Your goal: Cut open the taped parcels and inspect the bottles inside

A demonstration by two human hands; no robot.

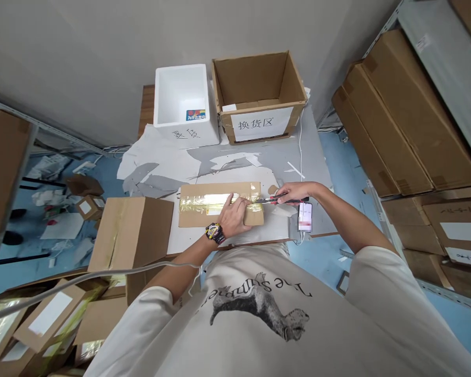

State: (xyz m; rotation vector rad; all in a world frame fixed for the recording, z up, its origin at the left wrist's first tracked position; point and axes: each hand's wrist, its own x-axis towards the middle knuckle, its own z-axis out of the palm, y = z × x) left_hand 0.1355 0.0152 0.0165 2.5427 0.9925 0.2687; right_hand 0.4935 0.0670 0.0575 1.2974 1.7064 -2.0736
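Observation:
A flat cardboard box (pixel 192 217) wrapped with clear yellowish tape lies on the table in front of me. My left hand (pixel 233 217) grips it near its right end, a watch on the wrist, with fingers over the taped top. In my right hand (pixel 294 192) is a pair of scissors (pixel 272 199) with red and black handles. Their blades point left and reach the tape at the box's right end, close to my left fingers. Whether the blade tips are under the tape, I cannot tell.
A lit phone (pixel 305 217) with a cable lies by my right hand. Behind the work spot stand a white foam box (pixel 186 131) and an open carton (pixel 265 123). A large carton (pixel 120 230) stands left, above piled parcels (pixel 49 319). Shelved boxes (pixel 408 110) line the right.

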